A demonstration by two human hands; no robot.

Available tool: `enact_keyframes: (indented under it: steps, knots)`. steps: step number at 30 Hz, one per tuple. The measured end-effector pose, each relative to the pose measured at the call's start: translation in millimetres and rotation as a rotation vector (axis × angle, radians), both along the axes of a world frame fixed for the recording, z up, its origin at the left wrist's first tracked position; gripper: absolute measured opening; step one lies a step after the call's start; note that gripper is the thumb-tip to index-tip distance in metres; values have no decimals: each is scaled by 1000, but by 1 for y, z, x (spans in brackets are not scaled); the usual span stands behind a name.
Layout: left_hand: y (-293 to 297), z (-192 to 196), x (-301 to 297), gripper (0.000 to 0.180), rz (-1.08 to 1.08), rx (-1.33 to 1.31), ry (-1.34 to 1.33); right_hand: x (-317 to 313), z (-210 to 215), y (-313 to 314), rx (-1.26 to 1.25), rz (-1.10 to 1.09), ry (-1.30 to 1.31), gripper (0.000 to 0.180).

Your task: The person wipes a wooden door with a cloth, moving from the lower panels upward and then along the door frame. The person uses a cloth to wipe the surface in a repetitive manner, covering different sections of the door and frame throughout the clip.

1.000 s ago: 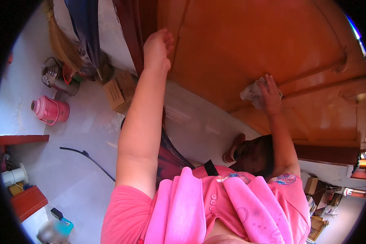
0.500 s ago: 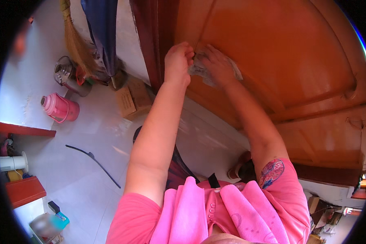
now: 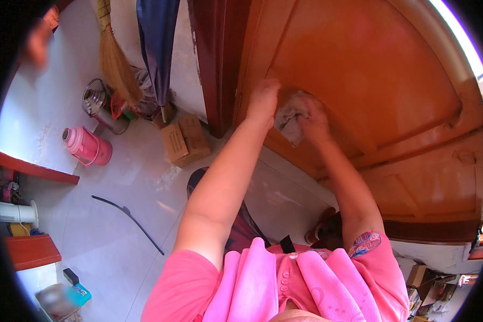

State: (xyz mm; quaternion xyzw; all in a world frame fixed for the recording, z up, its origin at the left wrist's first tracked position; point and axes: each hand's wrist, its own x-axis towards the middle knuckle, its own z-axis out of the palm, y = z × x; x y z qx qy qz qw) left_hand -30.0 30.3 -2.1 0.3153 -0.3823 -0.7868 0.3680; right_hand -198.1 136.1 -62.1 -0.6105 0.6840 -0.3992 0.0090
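A brown wooden door with raised panels fills the upper right. Near its left edge, my left hand is closed, with the fingers curled against the door side. What it may be holding is hidden. Just right of it, my right hand grips a crumpled greyish-white cloth, which bunches out on the left of the fingers in front of the lower panel. A small gap separates the cloth from my left hand.
A dark red door frame stands left of the door. Beside it are a blue umbrella, a straw broom, a cardboard box, a metal flask and a pink flask. A black wiper blade lies on the tiled floor.
The cloth, earlier spread under my right hand against the door, is now bunched in it. Both hands sit lower and further right in the picture, and the whole view has shifted slightly.
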Motion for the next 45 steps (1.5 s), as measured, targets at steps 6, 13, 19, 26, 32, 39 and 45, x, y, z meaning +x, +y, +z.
enact_keyframes:
  steps: [6, 13, 19, 26, 32, 39, 45]
  knots:
    - [29, -8, -17, 67, -379, -236, 180, 36, 60, 27, -268, -89, -1132, 51]
    - [66, -14, -19, 56, -418, -58, 378, 71, 79, 38, -225, 136, -1179, 55]
    - [67, -8, 1, 52, -235, 34, 314, 71, 58, 48, -123, 99, -806, 61]
    - [38, 2, 9, 54, 93, -147, 288, 23, 13, 81, -119, -156, -623, 55]
    - [12, 62, 14, 55, 303, -494, 281, 18, 16, 96, -83, -203, -1145, 50]
    - [-85, 188, -20, 56, 784, -1378, 62, -10, 23, 121, -81, -102, -1057, 48]
    - [-139, 232, -51, 59, 981, -1636, -150, -8, 31, 140, -35, -40, -870, 50]
